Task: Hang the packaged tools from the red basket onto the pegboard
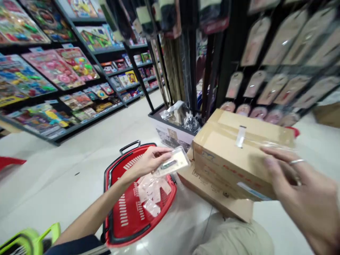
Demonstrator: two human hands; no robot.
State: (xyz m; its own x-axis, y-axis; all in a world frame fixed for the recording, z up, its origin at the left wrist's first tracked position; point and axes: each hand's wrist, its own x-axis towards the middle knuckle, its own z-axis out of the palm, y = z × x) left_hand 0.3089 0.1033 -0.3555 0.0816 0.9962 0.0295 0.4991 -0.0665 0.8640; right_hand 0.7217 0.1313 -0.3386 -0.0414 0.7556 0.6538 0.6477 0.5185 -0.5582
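My left hand pinches a small clear plastic pack with a pale card and a small dark-green item inside. It is held above the right side of a red shopping basket, where several similar carded packs lie in a loose pile. On the right, my right hand, blurred, wears a ring and has its thumb and fingers apart. It hovers over or touches the right part of a taped cardboard box; contact is unclear. A small white strip lies on the box top.
Beneath the box lies a flatter carton. Behind stands a bin of long wrapped items. Carded packs hang on a rack at right. Toy shelves line the left. A lime-green object sits at lower left.
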